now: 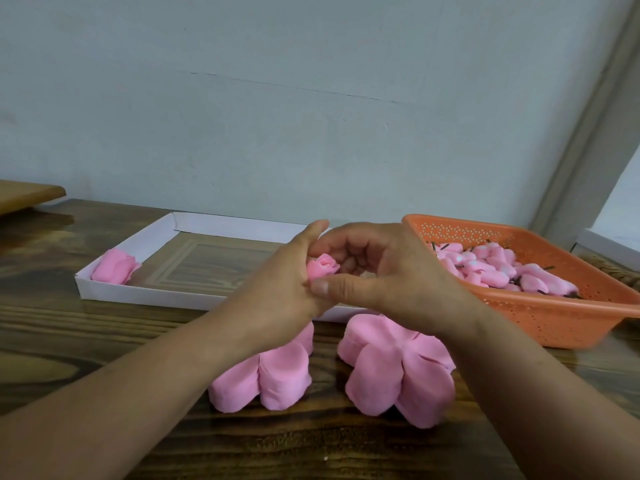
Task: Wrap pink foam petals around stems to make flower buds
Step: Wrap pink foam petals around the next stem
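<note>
A small pink foam bud (323, 269) sits between both hands above the table's middle. My left hand (280, 296) grips it from the left, fingers curled round its base. My right hand (377, 271) pinches it from the right, thumb pressed low against the bud; its stem is hidden. Two stacks of pink foam petals lie on the table below the hands, one at the left (266, 379) and one at the right (398, 368).
A white shallow cardboard tray (145, 292) lies behind the hands with one finished bud (116, 270) in its left corner. An orange perforated basket (540, 317) at the right holds several stemmed pink cores. A wooden board edge (27, 195) shows at the far left.
</note>
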Tool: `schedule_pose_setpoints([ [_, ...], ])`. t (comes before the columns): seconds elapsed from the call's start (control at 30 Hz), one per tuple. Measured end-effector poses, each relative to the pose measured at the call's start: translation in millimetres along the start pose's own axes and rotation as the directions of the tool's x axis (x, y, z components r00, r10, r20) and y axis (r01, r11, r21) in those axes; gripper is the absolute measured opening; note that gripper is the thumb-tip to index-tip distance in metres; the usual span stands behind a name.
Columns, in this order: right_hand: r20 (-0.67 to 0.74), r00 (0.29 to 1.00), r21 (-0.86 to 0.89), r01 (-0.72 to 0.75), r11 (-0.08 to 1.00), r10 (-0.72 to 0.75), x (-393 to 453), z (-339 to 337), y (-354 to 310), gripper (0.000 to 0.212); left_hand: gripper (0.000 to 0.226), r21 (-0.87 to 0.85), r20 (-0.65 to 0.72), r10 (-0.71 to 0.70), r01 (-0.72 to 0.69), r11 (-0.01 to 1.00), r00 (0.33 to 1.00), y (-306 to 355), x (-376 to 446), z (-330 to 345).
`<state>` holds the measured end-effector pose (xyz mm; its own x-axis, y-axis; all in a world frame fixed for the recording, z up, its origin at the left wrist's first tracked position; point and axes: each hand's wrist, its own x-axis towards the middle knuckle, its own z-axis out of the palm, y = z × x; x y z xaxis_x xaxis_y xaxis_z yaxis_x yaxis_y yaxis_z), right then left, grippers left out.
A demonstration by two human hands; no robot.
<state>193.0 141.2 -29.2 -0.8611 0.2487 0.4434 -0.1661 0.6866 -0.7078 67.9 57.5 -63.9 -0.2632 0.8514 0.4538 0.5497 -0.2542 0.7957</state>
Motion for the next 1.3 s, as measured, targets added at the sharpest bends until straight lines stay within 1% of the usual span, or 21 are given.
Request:
schedule_pose_setpoints([
  [0.13,0.004,1.000,0.070,-0.005,0.998,0.005,0,-3,4,0.016,0.076,-0.006,0.055,-0.020,0.020,1.000,0.998,-1,2,1],
  [0.23,-0.011,1.000,0.125,-0.019,0.992,0.020,1,-4,8,0.016,0.076,-0.051,0.120,-0.047,0.054,0.997,0.992,3,5,0],
  [0.27,-0.014,1.000,0.131,-0.015,0.991,0.017,1,-4,8,0.018,0.071,-0.053,0.139,-0.041,0.049,0.997,0.989,6,5,0],
  [0.33,-0.016,1.000,0.121,0.013,0.993,-0.011,0,-4,8,0.023,0.051,-0.071,0.159,-0.006,0.017,0.997,0.987,11,5,-1],
  [0.37,-0.011,1.000,0.111,0.029,0.993,-0.028,0,-5,7,0.024,0.045,-0.087,0.170,0.015,0.000,0.996,0.985,12,4,-2],
  [0.43,0.007,0.999,0.091,0.052,0.995,-0.053,-1,-6,6,0.023,0.052,-0.108,0.206,0.051,-0.029,0.994,0.977,13,2,-4],
  [0.53,0.018,0.997,0.089,0.067,0.994,-0.069,-2,-8,4,0.023,0.065,-0.131,0.229,0.064,-0.034,0.991,0.971,18,2,-3],
  [0.57,0.013,0.998,0.088,0.062,0.994,-0.063,-2,-8,3,0.021,0.065,-0.155,0.242,0.069,-0.032,0.987,0.968,18,2,-3],
  [0.63,-0.002,0.999,0.089,0.036,0.995,-0.036,-1,-7,2,0.020,0.052,-0.186,0.301,0.073,-0.016,0.982,0.951,19,4,-3],
  [0.7,-0.031,0.999,0.111,0.011,0.994,-0.008,-1,-7,3,0.017,0.037,-0.204,0.338,0.045,0.027,0.979,0.940,15,8,-5],
  [0.8,-0.067,0.998,0.090,0.003,0.996,0.003,0,-6,4,0.015,0.018,-0.149,0.329,-0.072,0.127,0.981,0.942,9,10,-5],
  [0.87,-0.061,0.998,0.069,-0.007,0.998,0.011,0,-4,5,0.015,0.017,-0.137,0.353,-0.109,0.166,0.977,0.929,8,10,-7],
  [0.9,-0.056,0.998,0.061,-0.013,0.998,0.017,0,-4,5,0.016,0.025,-0.124,0.389,-0.121,0.183,0.975,0.913,8,10,-10],
  [0.97,-0.073,0.997,0.048,-0.027,0.998,0.030,1,-6,7,0.017,0.071,0.005,0.406,-0.196,0.212,0.977,0.892,5,13,-25],
  [1.0,-0.102,0.994,0.039,-0.038,0.999,0.042,2,-9,10,0.018,0.085,0.118,0.376,-0.240,0.210,0.971,0.895,4,15,-33],
  [1.03,-0.138,0.989,0.023,-0.053,0.998,0.056,3,-12,12,0.019,0.085,0.234,0.343,-0.270,0.197,0.952,0.900,2,16,-41],
  [1.07,-0.173,0.983,0.000,-0.071,0.997,0.070,4,-16,14,0.019,0.075,0.345,0.307,-0.290,0.178,0.921,0.906,-1,18,-47],
  [1.13,-0.226,0.970,-0.036,-0.100,0.994,0.089,5,-24,19,0.020,0.047,0.559,0.247,-0.309,0.125,0.820,0.919,-10,18,-54],
  [1.17,-0.247,0.964,-0.045,-0.111,0.993,0.097,5,-27,21,0.020,0.040,0.628,0.235,-0.322,0.110,0.770,0.917,-16,17,-55],
  [1.2,-0.265,0.959,-0.051,-0.121,0.991,0.103,5,-29,23,0.019,0.037,0.670,0.240,-0.338,0.096,0.736,0.910,-22,16,-54],
  [1.3,-0.279,0.954,-0.062,-0.132,0.989,0.110,4,-34,26,0.016,0.039,0.726,0.297,-0.372,0.045,0.686,0.879,-33,10,-48],
])
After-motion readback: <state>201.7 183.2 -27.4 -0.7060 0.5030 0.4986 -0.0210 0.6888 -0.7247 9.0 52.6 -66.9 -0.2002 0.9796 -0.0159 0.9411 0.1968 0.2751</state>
